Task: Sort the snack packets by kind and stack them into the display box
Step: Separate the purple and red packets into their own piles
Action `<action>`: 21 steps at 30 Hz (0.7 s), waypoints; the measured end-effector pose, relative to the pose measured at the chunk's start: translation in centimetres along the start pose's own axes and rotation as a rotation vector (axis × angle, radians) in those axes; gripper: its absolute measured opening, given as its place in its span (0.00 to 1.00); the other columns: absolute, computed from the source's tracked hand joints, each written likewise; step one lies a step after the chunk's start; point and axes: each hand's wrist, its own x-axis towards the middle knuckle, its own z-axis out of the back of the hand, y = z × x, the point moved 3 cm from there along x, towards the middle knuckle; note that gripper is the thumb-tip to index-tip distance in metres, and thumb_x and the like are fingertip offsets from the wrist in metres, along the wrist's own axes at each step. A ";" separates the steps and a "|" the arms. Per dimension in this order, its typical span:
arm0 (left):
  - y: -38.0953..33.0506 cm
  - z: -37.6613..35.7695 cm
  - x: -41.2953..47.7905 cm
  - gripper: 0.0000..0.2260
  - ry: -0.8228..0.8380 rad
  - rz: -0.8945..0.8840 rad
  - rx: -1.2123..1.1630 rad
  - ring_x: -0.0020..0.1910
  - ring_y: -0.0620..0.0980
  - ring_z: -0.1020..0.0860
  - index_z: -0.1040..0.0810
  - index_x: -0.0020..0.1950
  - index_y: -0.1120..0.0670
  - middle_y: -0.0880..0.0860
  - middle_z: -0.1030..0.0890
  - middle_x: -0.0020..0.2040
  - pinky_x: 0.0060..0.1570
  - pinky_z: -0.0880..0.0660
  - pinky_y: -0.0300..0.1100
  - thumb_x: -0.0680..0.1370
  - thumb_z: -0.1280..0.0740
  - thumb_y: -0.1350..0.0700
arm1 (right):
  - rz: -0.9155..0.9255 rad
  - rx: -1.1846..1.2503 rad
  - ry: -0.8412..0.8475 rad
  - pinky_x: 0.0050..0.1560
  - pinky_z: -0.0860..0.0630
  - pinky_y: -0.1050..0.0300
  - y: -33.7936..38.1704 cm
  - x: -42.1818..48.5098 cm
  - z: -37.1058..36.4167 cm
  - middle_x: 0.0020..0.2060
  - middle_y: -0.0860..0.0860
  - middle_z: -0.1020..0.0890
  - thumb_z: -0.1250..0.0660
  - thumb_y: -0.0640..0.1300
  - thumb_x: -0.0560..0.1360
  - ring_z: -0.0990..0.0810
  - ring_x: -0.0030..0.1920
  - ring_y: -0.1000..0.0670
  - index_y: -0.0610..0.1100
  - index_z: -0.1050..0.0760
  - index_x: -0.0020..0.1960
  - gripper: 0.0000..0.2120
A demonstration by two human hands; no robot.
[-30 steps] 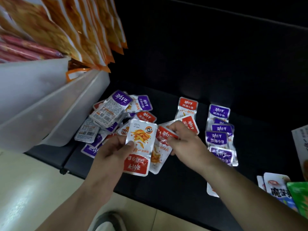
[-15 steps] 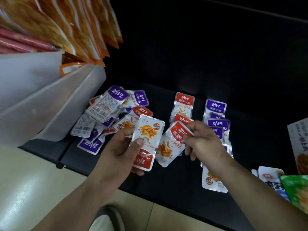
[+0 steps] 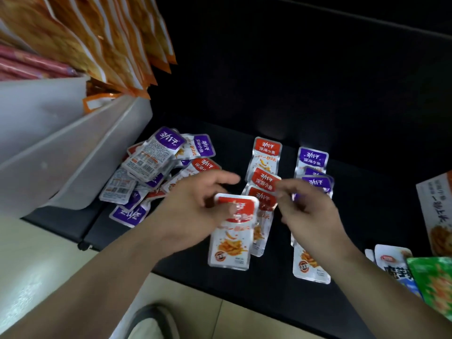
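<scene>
Red-topped packet (image 3: 230, 243) in left hand's (image 3: 193, 211) thumb grip, forefinger outstretched

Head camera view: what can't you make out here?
All in the head view.
Left grip: motion blur, hold on red packet unclear.
Purple row: lower packets hidden behind right grip.
Green packet: cut off by right edge.
Mixed pile: bottom packets buried, print too small.

Single head-worn view, looking steeply down, close over black shelf (image 3: 318, 133)
</scene>
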 end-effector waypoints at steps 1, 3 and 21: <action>-0.6 -0.8 0.7 0.20 0.039 -0.016 0.031 0.51 0.38 0.15 0.23 0.68 0.42 0.42 0.13 0.52 0.48 0.17 0.37 0.79 0.26 0.57 | -0.032 0.055 0.078 0.37 0.23 0.68 0.3 -0.5 -0.2 0.43 0.62 0.15 0.33 0.42 0.82 0.17 0.41 0.62 0.55 0.19 0.55 0.09; -1.4 -2.2 2.0 0.21 0.062 -0.047 0.038 0.50 0.39 0.15 0.24 0.69 0.44 0.45 0.13 0.51 0.50 0.17 0.40 0.79 0.26 0.59 | -0.099 0.151 0.200 0.33 0.25 0.68 0.5 -1.4 -0.8 0.37 0.58 0.14 0.34 0.36 0.81 0.18 0.35 0.61 0.50 0.17 0.55 0.12; 6.6 -5.5 -0.6 0.14 -0.325 -0.221 0.451 0.61 0.43 0.25 0.18 0.61 0.43 0.42 0.22 0.64 0.53 0.34 0.24 0.75 0.26 0.51 | -0.316 0.191 -0.004 0.42 0.23 0.62 -0.2 -4.1 -4.4 0.53 0.62 0.20 0.34 0.38 0.79 0.19 0.51 0.59 0.60 0.28 0.65 0.21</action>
